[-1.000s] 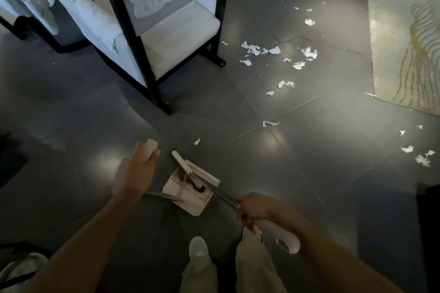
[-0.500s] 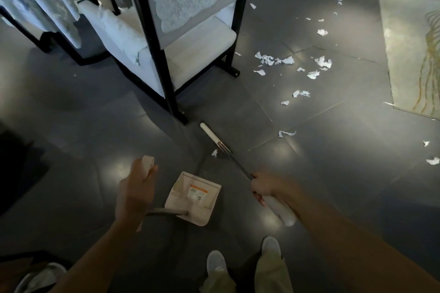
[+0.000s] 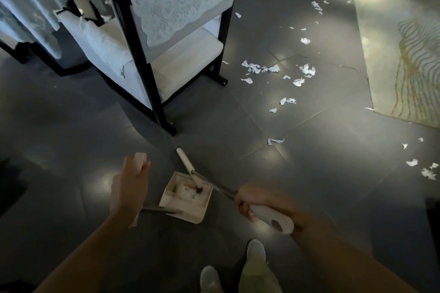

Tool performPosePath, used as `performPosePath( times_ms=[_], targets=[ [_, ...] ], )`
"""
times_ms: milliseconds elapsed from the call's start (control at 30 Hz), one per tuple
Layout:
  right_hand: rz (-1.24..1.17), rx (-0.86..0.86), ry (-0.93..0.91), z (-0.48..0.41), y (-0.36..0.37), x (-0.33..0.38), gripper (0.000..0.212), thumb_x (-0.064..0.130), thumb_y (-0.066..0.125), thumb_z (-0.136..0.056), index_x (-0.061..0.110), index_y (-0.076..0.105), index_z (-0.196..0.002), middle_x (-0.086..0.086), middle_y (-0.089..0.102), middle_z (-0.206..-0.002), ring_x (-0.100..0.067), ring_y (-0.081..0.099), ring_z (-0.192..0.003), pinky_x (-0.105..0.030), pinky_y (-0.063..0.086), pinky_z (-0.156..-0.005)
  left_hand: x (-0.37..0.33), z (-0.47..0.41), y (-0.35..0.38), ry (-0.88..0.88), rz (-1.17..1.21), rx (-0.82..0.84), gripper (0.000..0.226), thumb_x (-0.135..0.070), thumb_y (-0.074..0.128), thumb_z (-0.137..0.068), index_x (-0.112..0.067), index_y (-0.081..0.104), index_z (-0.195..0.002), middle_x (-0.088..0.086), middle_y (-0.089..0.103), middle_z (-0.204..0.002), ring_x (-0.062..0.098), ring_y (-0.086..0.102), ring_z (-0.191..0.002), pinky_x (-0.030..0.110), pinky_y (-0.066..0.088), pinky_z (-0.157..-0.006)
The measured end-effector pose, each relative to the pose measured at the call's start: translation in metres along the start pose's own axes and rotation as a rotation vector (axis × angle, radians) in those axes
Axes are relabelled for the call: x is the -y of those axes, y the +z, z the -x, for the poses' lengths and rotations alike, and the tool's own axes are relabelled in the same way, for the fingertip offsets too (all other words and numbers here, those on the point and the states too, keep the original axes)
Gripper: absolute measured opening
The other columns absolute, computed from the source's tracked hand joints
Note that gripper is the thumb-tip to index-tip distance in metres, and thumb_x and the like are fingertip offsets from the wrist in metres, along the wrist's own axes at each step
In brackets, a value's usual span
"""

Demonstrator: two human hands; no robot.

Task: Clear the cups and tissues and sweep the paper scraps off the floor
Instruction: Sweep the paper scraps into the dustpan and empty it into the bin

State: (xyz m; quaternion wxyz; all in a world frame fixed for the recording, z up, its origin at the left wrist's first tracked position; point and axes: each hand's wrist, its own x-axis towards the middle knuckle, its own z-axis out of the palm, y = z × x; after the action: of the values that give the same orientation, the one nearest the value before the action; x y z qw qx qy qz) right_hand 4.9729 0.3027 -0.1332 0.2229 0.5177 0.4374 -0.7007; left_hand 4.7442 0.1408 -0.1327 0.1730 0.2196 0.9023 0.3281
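One view only, from the head camera, looks down at a dark tiled floor (image 3: pixel 321 173). The left hand (image 3: pixel 129 189) is curled round the tall handle of the dustpan (image 3: pixel 184 201), which sits flat on the floor just beyond the shoes (image 3: pixel 256 248). The right hand (image 3: pixel 250 200) is closed round the broom (image 3: pixel 273 218) at its white grip.

Half a second ago the broom head (image 3: pixel 187 166) reached out past the pan, with one small scrap lying beside it. Now the head is drawn back. Its near end sits over the pan and its far end points at the leg of the chair (image 3: pixel 166 59). That small scrap no longer shows on the floor, so it has probably been pulled in, though the pan's inside is too dim to confirm it. The pan itself stays where it was.

For the task this looks like one short stroke finished, with nearly all the sweeping left. The paper scraps (image 3: pixel 260 69) lie well apart from the pan. A single strip (image 3: pixel 275 141) is the nearest, off to the right. A thick cluster lies farther away, right of the chair, and more pieces trail along the edge of the rug (image 3: pixel 404 66) and sit at the near right. No cups or tissues show. The next stroke likely calls for shifting pan and broom rightward toward that strip.
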Motion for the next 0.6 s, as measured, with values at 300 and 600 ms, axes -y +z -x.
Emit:
performPosePath(
  times_ms=[300, 600],
  targets=[
    [-0.344, 0.04, -0.009, -0.033, -0.058, 0.108, 0.021, 0.0, 0.046, -0.091, 0.009, 0.046, -0.072, 0.0, 0.048, -0.044, -0.005, 0.043, -0.031, -0.015, 0.034, -0.03, -0.046, -0.065, 0.006, -0.03, 0.065, -0.06, 0.013, -0.039, 0.043, -0.096, -0.027, 0.042, -0.096, 0.01, 0.056, -0.074, 0.026, 0.058, -0.059, 0.044, 0.053, -0.053],
    [-0.768, 0.257, 0.074, -0.121, -0.104, 0.263, 0.034, 0.005, 0.04, -0.095, 0.013, 0.037, -0.062, -0.001, 0.041, -0.042, -0.006, 0.04, -0.026, -0.012, 0.033, -0.027, -0.091, -0.152, 0.034, -0.057, 0.021, -0.011, 0.016, -0.024, 0.051, -0.095, -0.022, 0.045, -0.109, 0.006, 0.055, -0.073, 0.019, 0.059, -0.054, 0.024, 0.044, -0.043]
  ],
)
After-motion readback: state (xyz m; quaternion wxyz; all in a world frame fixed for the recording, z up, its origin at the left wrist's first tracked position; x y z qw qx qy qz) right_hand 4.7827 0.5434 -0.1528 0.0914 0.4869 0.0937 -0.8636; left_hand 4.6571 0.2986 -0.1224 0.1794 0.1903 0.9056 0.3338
